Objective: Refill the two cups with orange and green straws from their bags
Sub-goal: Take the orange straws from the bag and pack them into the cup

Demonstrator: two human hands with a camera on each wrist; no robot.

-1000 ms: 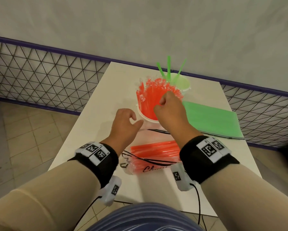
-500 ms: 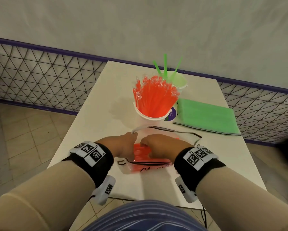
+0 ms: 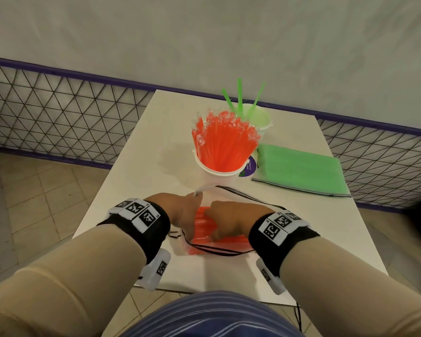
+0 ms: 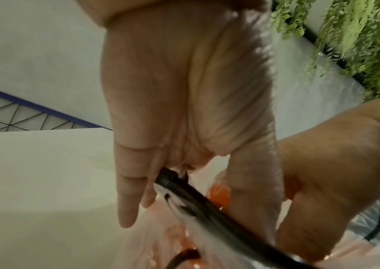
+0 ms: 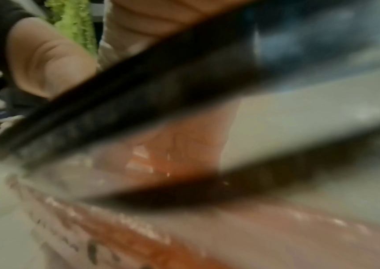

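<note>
The person is leaning over the table [image 3: 131,152], working at the clear orange-straw bag [image 3: 219,242] lying flat at the near edge. The left hand [image 3: 184,211] is pinching the bag's black-trimmed mouth and lifting it open; the right hand [image 3: 231,221] is reaching in among the orange straws [image 3: 201,223], though whether its fingers are closed on any I cannot tell (that wrist view is a blur). The film looks thin, floppy and slippery, the straws light and apt to scatter, so gripping a bundle mid-length seems wisest
</note>
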